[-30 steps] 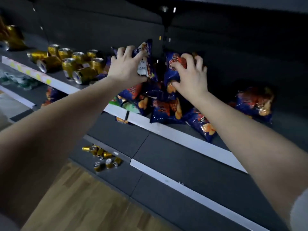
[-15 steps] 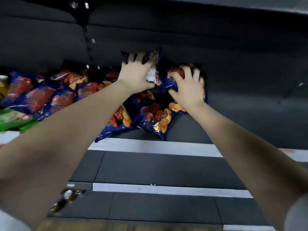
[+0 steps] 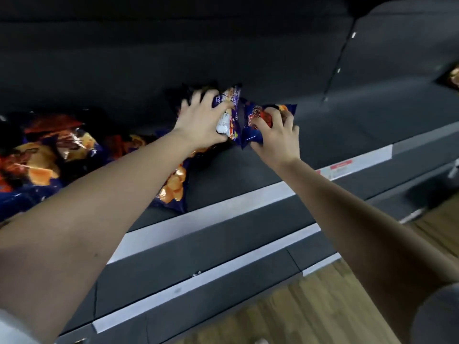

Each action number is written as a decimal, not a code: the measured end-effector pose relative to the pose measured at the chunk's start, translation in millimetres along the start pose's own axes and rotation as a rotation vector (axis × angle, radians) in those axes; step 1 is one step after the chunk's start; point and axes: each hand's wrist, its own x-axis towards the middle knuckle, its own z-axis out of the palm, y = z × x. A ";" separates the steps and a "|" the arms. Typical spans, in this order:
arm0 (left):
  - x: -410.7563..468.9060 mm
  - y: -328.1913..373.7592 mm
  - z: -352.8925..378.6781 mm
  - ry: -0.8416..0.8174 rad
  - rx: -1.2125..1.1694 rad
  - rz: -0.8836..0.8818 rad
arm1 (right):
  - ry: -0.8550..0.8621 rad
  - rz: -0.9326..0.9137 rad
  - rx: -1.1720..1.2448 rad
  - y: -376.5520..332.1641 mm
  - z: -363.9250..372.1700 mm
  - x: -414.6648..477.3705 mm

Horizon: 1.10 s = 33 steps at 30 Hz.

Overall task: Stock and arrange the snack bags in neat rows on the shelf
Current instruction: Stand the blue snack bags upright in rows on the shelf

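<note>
both hands are up on the dark shelf [image 3: 248, 170], each closed around its own snack bag. left hand [image 3: 201, 122] grips a blue bag with a white label [image 3: 228, 112], fingers curled over the top, thumb across the front. right hand [image 3: 275, 135] pinches a blue and red bag [image 3: 253, 125] just beside it, the bags nearly touching. more blue bags [image 3: 49, 155] lie heaped to the left on the same shelf.

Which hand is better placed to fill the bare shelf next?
Probably right: the right hand grips the red-logo bag beside bare shelf; the left hand holds the white-label bag farther left.
</note>
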 end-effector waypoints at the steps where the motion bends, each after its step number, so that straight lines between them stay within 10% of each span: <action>1: 7.6 10.2 5.3 -0.008 -0.009 0.015 | 0.003 0.018 -0.002 14.3 1.1 -0.5; 17: 141.4 155.8 85.1 -0.095 -0.106 -0.089 | -0.125 0.007 -0.044 224.6 28.8 59.6; 33: 144.5 200.8 139.3 -0.070 -0.153 -0.148 | -0.341 -0.089 0.044 269.9 72.2 57.6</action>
